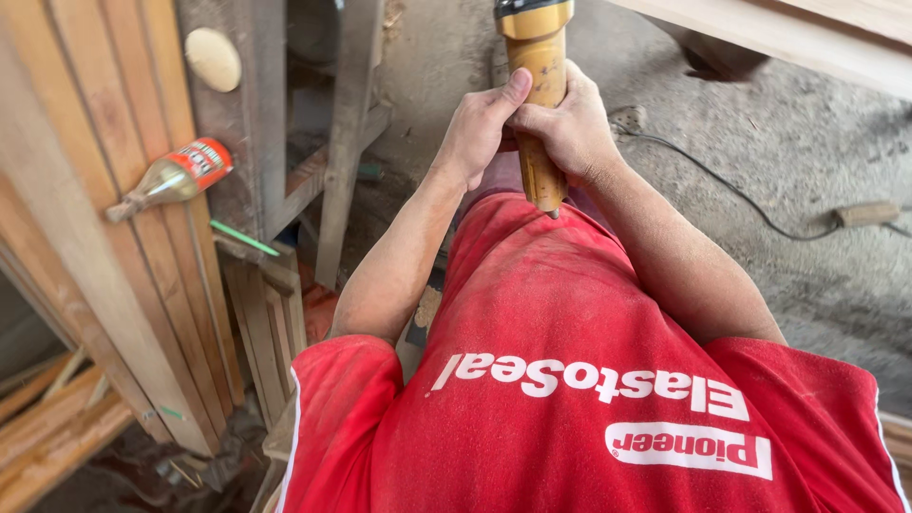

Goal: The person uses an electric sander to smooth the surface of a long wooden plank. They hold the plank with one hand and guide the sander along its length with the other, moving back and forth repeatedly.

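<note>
Both my hands grip one wooden tool handle (541, 152) in front of my red shirt (570, 380). My left hand (478, 125) wraps it from the left, thumb pressed up along the wood. On the right side, my right hand (573, 128) closes around the same handle and touches the left hand. The handle runs upright, its tapered lower end pointing at my chest. A yellow collar (534, 17) caps its upper end at the frame's top edge. The tool's working end is out of view.
A slatted wooden panel (114, 218) leans at the left, with a glue bottle (176, 176) with a red label lying on it. A round wooden disc (213, 59) and a green stick (245, 237) are nearby. On the concrete floor lie a black cable (722, 190) and a wooden block (864, 214). A plank (788, 38) crosses the top right.
</note>
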